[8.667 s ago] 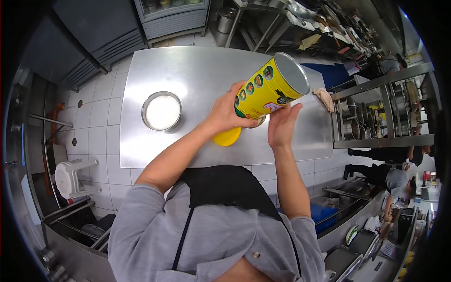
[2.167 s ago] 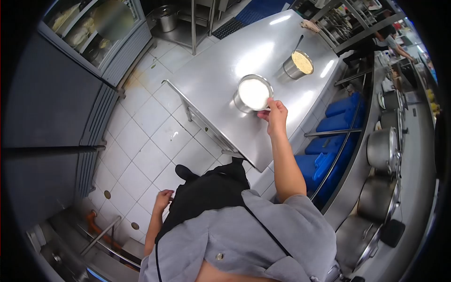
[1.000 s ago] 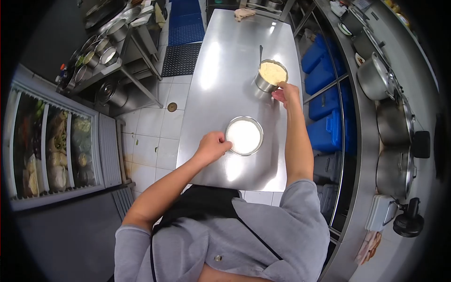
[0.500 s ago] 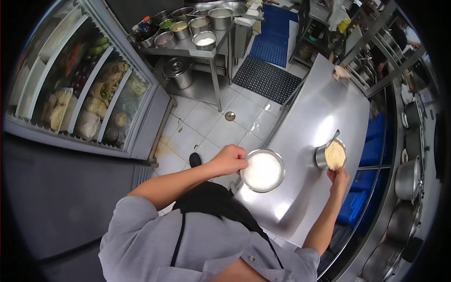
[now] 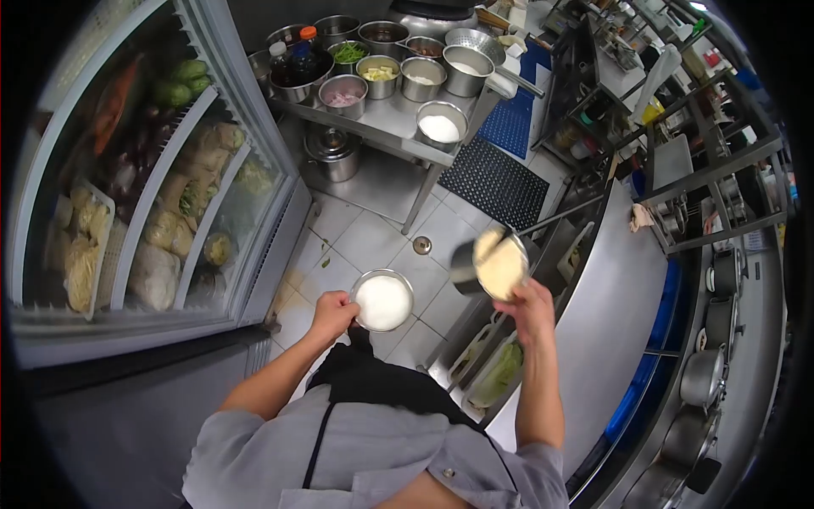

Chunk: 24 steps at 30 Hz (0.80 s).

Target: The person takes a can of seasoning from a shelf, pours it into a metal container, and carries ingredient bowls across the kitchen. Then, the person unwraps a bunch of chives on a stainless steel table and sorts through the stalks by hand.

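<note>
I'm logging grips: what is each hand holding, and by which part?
The left hand holds the pot of white stuff at its rim; the right hand holds the pot of yellow stuff at its rim.

Single head-worn camera, looking forward and steeply down over the wearer's own shirt (image 5: 365, 462). Left hand (image 5: 334, 315) and right hand (image 5: 532, 311) sit close, near mid-frame. Very wide lens (corners black, straight edges bowed). Fridge (image 5: 246, 110) near along left, steel table (image 5: 593, 339) right, side table (image 5: 386, 127) farther off at top, floor tiles (image 5: 430, 284) between.
</note>
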Tool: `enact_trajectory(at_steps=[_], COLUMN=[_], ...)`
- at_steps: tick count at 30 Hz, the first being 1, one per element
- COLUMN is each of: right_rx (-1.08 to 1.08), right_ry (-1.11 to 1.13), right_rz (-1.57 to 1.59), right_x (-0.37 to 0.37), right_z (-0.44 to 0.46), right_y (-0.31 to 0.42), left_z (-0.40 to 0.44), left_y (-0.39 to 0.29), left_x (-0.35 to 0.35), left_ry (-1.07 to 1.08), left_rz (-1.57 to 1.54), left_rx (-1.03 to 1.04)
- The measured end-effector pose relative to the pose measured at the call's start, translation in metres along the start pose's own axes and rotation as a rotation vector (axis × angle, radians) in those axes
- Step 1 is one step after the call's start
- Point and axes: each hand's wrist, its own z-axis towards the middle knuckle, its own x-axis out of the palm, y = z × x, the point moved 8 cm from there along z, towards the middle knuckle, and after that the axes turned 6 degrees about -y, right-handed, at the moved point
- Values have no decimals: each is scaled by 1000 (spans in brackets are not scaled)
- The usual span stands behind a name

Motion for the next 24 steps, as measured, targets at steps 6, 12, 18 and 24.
enact_trajectory(at_steps=[6,12,18,24], right_rx=[-162,-275,-331,-319], right_ry=[194,285,453,598], right_rz=[-104,-321,-522,-715], right_x=[155,250,304,340], right_z=[110,202,309,381], right_y=[58,132,157,158], left_z=[23,47,78,95], left_y=[-17,-48,-75,-123], left_x=[-62,-84,-89,-88], left_ry=[-131,-220,-349,-492], left_rz=[-91,-164,-242,-400], left_rx=[13,25,-17,-54])
